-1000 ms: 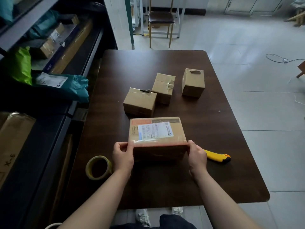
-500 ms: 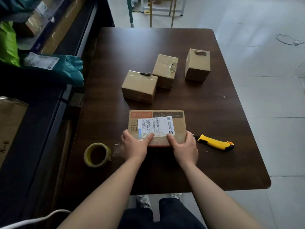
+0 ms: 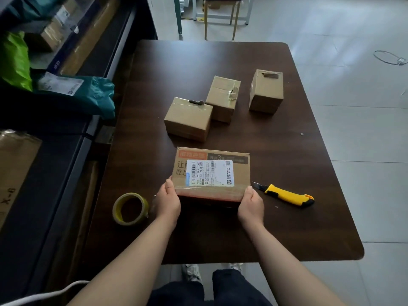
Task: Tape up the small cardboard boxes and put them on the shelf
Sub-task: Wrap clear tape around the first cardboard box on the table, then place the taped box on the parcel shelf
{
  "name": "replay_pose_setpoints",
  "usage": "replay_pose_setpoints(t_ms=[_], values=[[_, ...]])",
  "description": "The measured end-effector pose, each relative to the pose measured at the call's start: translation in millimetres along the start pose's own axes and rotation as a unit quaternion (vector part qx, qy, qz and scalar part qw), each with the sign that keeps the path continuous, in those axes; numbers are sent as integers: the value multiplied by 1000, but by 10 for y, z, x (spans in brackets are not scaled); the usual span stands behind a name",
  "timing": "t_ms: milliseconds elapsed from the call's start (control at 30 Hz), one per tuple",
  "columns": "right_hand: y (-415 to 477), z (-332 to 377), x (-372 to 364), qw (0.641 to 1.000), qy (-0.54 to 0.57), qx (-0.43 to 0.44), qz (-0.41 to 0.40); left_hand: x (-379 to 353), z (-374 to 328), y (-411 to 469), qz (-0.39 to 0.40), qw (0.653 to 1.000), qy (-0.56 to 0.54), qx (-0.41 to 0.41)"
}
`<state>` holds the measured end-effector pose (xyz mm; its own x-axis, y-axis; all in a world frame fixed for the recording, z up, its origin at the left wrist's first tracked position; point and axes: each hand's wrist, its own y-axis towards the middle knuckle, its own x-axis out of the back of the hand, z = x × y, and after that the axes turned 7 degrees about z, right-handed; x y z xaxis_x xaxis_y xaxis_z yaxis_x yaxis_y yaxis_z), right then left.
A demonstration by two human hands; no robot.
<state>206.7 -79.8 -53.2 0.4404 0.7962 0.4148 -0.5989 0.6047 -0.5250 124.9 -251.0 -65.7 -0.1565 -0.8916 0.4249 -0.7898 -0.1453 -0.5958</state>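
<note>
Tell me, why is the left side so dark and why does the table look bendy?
Head view: the shelf on the left sits in shadow while light brightens the pale floor on the right; the wide-angle lens bows the edges of the table; the label on the box shows barcodes, its small print too blurry to read.

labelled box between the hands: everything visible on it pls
The labelled cardboard box is flat and brown, with orange and dark print along its far top edge, a white barcode shipping label on top and glossy clear tape across the near edge. It lies level on the dark table; the left hand and right hand grip its near corners.
</note>
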Motion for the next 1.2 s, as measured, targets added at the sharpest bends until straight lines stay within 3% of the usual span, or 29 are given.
replay_pose_setpoints(t_ms=[133, 233, 333, 467, 567, 800, 1200], values=[[-63, -43, 108, 998, -44, -48, 24, 41, -275, 153, 50, 993, -99, 26], [48, 40, 255, 998, -20, -52, 14, 82, -436, 128, 5, 990, -133, 40], [236, 270, 403, 1000, -1, 4, 27, 31, -338, -80, -36, 985, -143, 91], [558, 523, 430, 988, -78, 75, 115, -173, -190, -481, 84, 955, -226, 174], [652, 652, 394, 974, -110, 76, 181, -347, -184, -636, 151, 943, -238, 176], [648, 734, 490, 933, -167, 136, 290, -422, -419, -845, 32, 973, -209, 97], [283, 1263, 620, 871, -22, 237, 429, -235, -776, -1423, -152, 924, -350, -17]])
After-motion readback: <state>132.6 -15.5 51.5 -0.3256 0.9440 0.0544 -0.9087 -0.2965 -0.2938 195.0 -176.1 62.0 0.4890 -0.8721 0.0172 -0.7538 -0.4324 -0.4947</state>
